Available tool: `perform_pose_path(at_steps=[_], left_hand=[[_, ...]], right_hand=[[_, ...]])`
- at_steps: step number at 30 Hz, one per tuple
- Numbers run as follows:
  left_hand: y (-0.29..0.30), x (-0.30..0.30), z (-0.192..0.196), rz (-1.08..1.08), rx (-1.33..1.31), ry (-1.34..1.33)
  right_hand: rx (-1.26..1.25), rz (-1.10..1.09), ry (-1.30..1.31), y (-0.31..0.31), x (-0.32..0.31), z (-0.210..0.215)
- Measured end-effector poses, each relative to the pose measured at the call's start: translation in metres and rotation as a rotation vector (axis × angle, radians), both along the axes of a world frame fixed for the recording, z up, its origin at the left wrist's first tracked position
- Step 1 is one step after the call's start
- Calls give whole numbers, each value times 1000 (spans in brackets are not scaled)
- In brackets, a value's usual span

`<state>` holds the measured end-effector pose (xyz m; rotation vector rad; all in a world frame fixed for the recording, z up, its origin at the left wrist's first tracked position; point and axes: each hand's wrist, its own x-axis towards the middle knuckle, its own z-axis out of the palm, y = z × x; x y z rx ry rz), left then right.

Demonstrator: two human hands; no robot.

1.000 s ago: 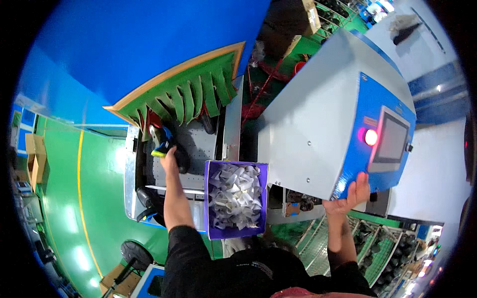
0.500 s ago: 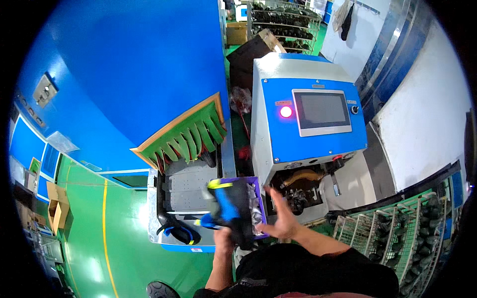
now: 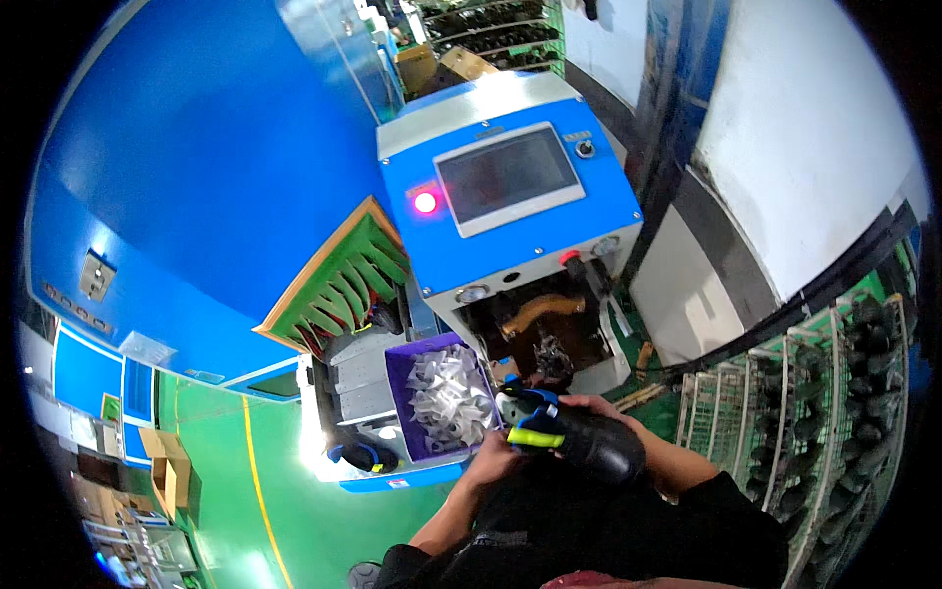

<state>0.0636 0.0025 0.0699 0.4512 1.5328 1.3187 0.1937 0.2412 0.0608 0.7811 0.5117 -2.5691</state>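
Note:
A black shoe with blue trim and a yellow-green tab is in front of my body, its rounded toe to the right. My left hand is closed on it near the yellow-green tab. My right hand wraps its far side, with part of the fingers hidden behind the shoe. Just left of the shoe is a purple bin full of crumpled white-grey pieces. A blue-and-white machine stands beyond my hands, its dark lower opening close to the shoe.
A similar shoe lies at the near end of the conveyor, below a green strip curtain on a large blue housing. To my right stands a wire rack of dark shoes. An open cardboard box sits on the floor at left.
The shoe has moved right, from over the purple bin to before the machine's opening. My right hand, open before, now holds it too. My view has turned to the right.

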Motion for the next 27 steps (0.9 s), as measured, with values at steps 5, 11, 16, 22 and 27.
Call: perform_pose_path(at_steps=[5,11,16,22,27], left_hand=[[20,16,71,-301,197,-228],[47,11,34,-104,-232,83],[73,0,0,134,-42,-297],[58,-21,9,4,-163,671],[7,-48,-27,26,-341,557]], right_hand=[[-89,-342,45,22,40,24],[621,-174,193,59,47,-11],[603,-101,179,38,36,-23],[1112,-223,96,40,-1,21],[1519,-178,47,54,-54,30]])
